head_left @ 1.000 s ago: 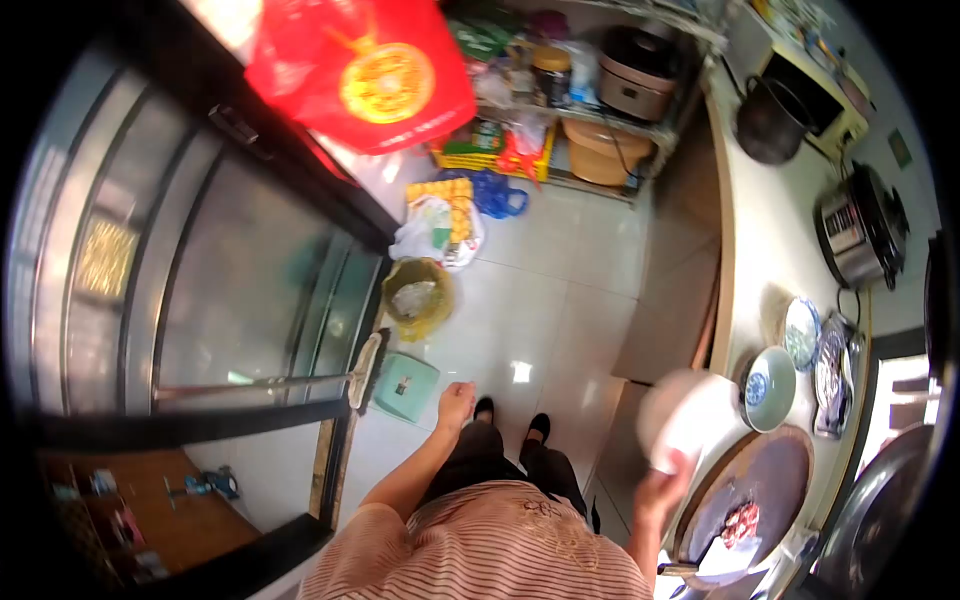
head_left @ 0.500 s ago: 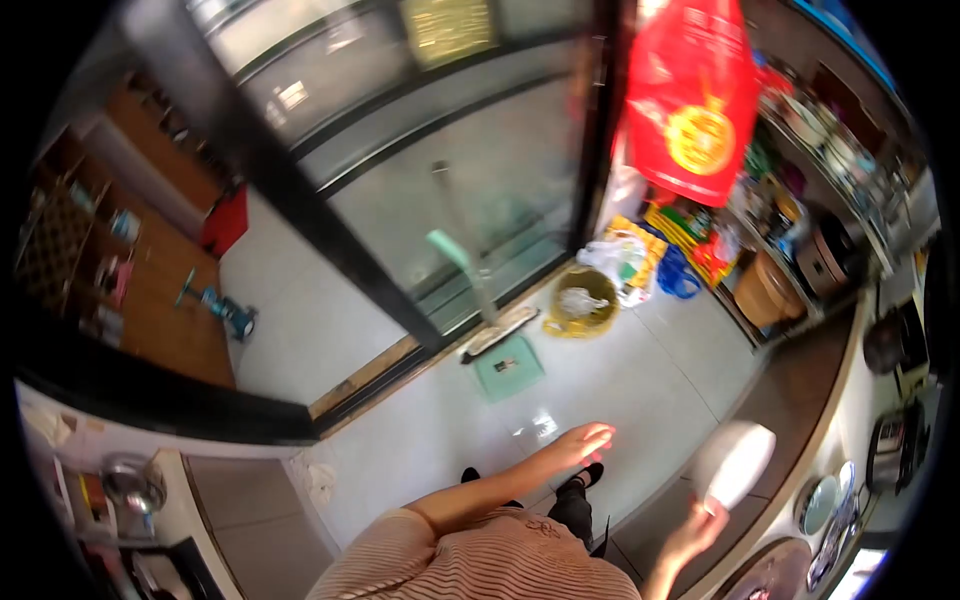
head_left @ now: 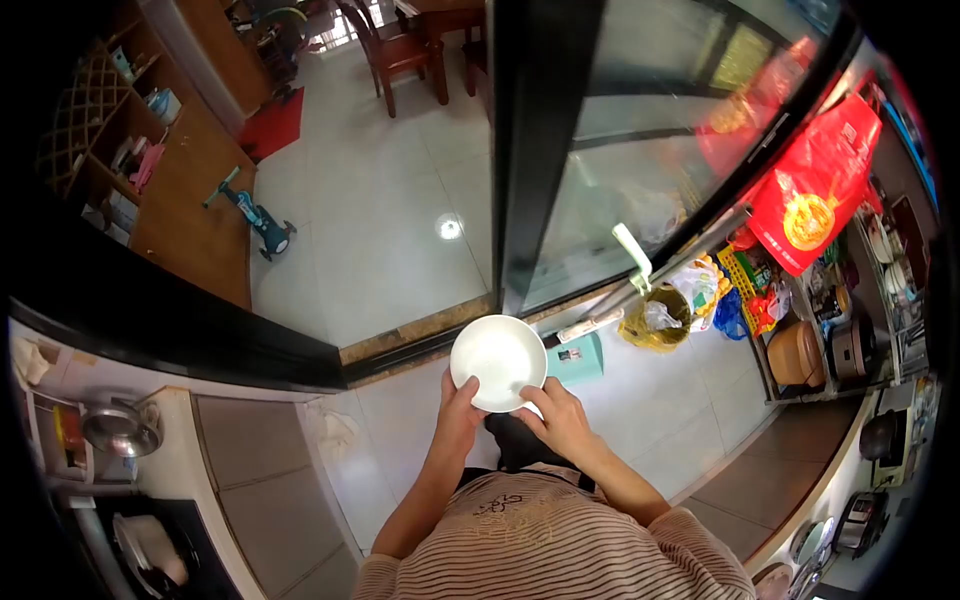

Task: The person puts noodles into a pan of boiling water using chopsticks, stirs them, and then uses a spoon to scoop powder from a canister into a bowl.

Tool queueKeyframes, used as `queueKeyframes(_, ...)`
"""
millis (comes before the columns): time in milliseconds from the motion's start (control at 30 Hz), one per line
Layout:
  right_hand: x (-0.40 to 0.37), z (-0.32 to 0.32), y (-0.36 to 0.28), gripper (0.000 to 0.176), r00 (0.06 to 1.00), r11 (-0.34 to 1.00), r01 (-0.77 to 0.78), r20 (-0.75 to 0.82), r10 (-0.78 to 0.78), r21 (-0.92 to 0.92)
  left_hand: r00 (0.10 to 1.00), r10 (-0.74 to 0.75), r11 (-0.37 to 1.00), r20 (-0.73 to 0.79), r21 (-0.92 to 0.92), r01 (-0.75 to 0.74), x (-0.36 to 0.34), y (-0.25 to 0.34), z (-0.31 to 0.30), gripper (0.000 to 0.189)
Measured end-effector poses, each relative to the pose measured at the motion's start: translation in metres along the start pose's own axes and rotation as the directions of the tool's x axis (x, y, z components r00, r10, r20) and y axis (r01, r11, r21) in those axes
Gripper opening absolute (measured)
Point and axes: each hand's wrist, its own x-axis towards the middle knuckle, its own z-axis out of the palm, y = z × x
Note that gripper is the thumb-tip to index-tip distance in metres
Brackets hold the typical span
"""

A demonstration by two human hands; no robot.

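A white bowl (head_left: 497,362) is held level in front of my body, its inside facing up. My left hand (head_left: 459,408) grips its lower left rim, thumb over the edge. On the lower right rim, my right hand (head_left: 556,416) holds on with the thumb and fingers. No contents can be made out inside the bowl apart from a small dark spot near the right thumb. The fingers under the bowl are hidden.
Ahead is a glass sliding door (head_left: 620,180) beside a doorway with a floor track. A green dustpan (head_left: 578,360), a broom and a bin with a yellow bag (head_left: 655,318) stand right of the bowl. A scooter (head_left: 255,215) stands beyond the doorway; counters flank me.
The bowl has come from my right side to the front of my body. My left hand has taken hold of it too. The view has turned left toward the doorway.
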Motion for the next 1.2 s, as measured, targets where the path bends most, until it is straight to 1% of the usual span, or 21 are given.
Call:
queueKeyframes(100, 0.064, 0.030, -0.002, 0.031, 1.000, 1.000, -0.020, 0.021, 0.020, 0.003, 0.999, 0.045, 0.997, 0.006, -0.055, -0.044, 0.055, 0.038, -0.020, 0.054)
queueKeyframes(200, 0.129, 0.065, 0.008, 0.032, 0.996, 0.999, -0.034, 0.084, 0.033, 0.018, 0.999, 0.024, 0.999, -0.034, 0.044, -0.022, 0.108, 0.087, -0.036, 0.057)
queueKeyframes(300, 0.199, 0.096, 0.006, 0.033, 0.986, 0.996, -0.042, 0.162, 0.029, 0.075, 1.000, -0.020, 0.995, -0.023, 0.096, 0.022, 0.161, 0.146, -0.057, 0.058)
queueKeyframes(333, 0.220, 0.111, 0.007, 0.036, 0.977, 0.998, -0.030, 0.213, 0.017, 0.055, 0.998, -0.012, 0.987, -0.054, 0.158, 0.020, 0.173, 0.165, -0.064, 0.058)
queueKeyframes(433, 0.285, 0.130, -0.002, 0.041, 0.963, 0.997, 0.030, 0.265, -0.047, 0.067, 0.995, -0.029, 0.993, -0.093, 0.108, 0.039, 0.217, 0.213, -0.088, 0.057)
queueKeyframes(467, 0.308, 0.134, -0.002, 0.048, 0.951, 0.995, 0.033, 0.305, -0.061, 0.097, 0.995, -0.051, 0.999, -0.082, -0.013, 0.050, 0.238, 0.221, -0.103, 0.057)
queueKeyframes(500, 0.330, 0.142, 0.000, 0.053, 0.967, 0.992, 0.077, 0.234, -0.098, 0.096, 0.989, -0.054, 0.999, -0.140, 0.000, 0.054, 0.253, 0.236, -0.102, 0.057)
queueKeyframes(567, 0.371, 0.147, 0.005, 0.058, 0.953, 0.994, -0.024, 0.303, -0.008, 0.104, 0.988, -0.137, 0.990, -0.064, -0.029, 0.136, 0.290, 0.261, -0.117, 0.054)
queueKeyframes(667, 0.429, 0.170, 0.031, 0.060, 0.981, 0.998, 0.010, 0.192, -0.022, 0.065, 0.984, -0.176, 0.984, 0.035, 0.032, 0.175, 0.348, 0.304, -0.102, 0.053)
queueKeyframes(767, 0.498, 0.162, 0.031, 0.061, 0.966, 0.986, -0.169, 0.201, 0.164, 0.005, 0.979, -0.203, 0.971, -0.010, 0.126, 0.203, 0.419, 0.342, -0.074, 0.052)
queueKeyframes(800, 0.520, 0.162, 0.034, 0.054, 0.951, 0.963, -0.260, 0.188, 0.245, 0.063, 0.979, -0.199, 0.969, 0.045, 0.158, 0.190, 0.439, 0.358, -0.060, 0.053)
queueKeyframes(833, 0.540, 0.161, 0.029, 0.054, 0.949, 0.956, -0.289, 0.151, 0.278, 0.057, 0.973, -0.215, 0.962, 0.089, 0.191, 0.195, 0.455, 0.379, -0.053, 0.054)
queueKeyframes(900, 0.578, 0.159, 0.038, 0.052, 0.945, 0.946, -0.323, 0.065, 0.320, 0.028, 0.954, -0.227, 0.955, 0.197, 0.239, 0.178, 0.502, 0.401, -0.032, 0.055)
queueKeyframes(933, 0.591, 0.156, 0.047, 0.050, 0.954, 0.953, -0.294, -0.030, 0.297, 0.075, 0.939, -0.246, 0.947, 0.240, 0.267, 0.180, 0.528, 0.405, -0.016, 0.056)
queueKeyframes(1033, 0.625, 0.137, 0.076, 0.046, 0.901, 0.903, -0.427, -0.067, 0.430, 0.047, 0.885, -0.341, 0.899, 0.317, 0.386, 0.208, 0.592, 0.413, 0.018, 0.058)
queueKeyframes(1067, 0.634, 0.127, 0.087, 0.045, 0.878, 0.887, -0.459, -0.121, 0.462, 0.055, 0.866, -0.374, 0.882, 0.333, 0.416, 0.221, 0.612, 0.408, 0.033, 0.058)
queueKeyframes(1167, 0.659, 0.103, 0.130, 0.045, 0.782, 0.805, -0.587, -0.199, 0.590, 0.081, 0.805, -0.457, 0.831, 0.378, 0.504, 0.236, 0.667, 0.397, 0.091, 0.060)
queueKeyframes(1200, 0.666, 0.096, 0.148, 0.044, 0.780, 0.827, -0.560, -0.307, 0.546, 0.050, 0.784, -0.484, 0.812, 0.388, 0.533, 0.237, 0.684, 0.392, 0.110, 0.060)
